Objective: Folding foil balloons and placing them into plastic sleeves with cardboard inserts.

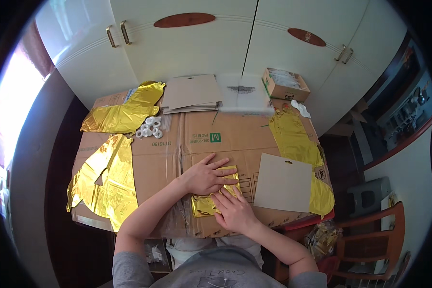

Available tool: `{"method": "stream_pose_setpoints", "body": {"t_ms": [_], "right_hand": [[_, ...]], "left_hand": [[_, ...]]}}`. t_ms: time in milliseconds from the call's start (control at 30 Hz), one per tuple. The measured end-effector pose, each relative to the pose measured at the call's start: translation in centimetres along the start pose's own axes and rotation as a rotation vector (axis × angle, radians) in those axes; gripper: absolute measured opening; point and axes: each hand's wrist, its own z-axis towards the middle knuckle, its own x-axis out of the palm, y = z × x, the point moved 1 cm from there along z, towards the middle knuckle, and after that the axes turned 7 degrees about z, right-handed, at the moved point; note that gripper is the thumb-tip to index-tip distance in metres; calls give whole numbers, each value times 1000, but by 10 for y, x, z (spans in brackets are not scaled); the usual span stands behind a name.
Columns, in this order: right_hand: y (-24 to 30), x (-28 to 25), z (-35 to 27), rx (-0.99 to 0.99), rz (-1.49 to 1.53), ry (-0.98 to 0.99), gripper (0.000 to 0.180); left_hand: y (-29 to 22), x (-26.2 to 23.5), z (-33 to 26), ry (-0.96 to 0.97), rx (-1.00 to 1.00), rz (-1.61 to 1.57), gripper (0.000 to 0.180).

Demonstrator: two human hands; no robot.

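1. Near the front middle of a brown printed cardboard surface (156, 163): a shiny gold foil sheet, folded into a small, flat, roughly rectangular piece (201, 205), partly covered by both hands.
2. Left hand (208, 175): palm down, fingers outstretched and spread across the far part of the foil, not wrapped around anything.
3. Right hand (234, 211): palm down, fingers extended and slightly apart over the foil's right side, just beside the left hand; unclear whether any foil is pinched under the fingertips.
4. Right of the foil: a pale grey rectangular card with a small slot (283, 185), lying over part of a long gold foil shape (293, 132).
5. Well to the left: a flat, roughly triangular gold foil shape with a small hole (117, 177).
6. Behind that: an angular gold foil shape (122, 114), near a cluster of small white rings (150, 127).
7. Along the far edge, left to right: a stack of grey cards (192, 91), a frosted translucent sheet (242, 98) and a small tan box (285, 91) holding clear plastic.
8. Beyond: white cabinet doors (192, 53).
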Motion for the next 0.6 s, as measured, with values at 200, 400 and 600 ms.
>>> {"method": "stream_pose_setpoints", "body": {"t_ms": [200,400,600], "right_hand": [[12,-15,-8,9,-17,155,73],[32,-22,-39,-71,-107,247,62],[41,-3,-69,-109,-104,15,37]], "left_hand": [[-6,4,-4,10,-8,-72,49],[-52,2,-18,9,-41,-44,63],[-94,-6,-40,-31,16,-253,81]]}}
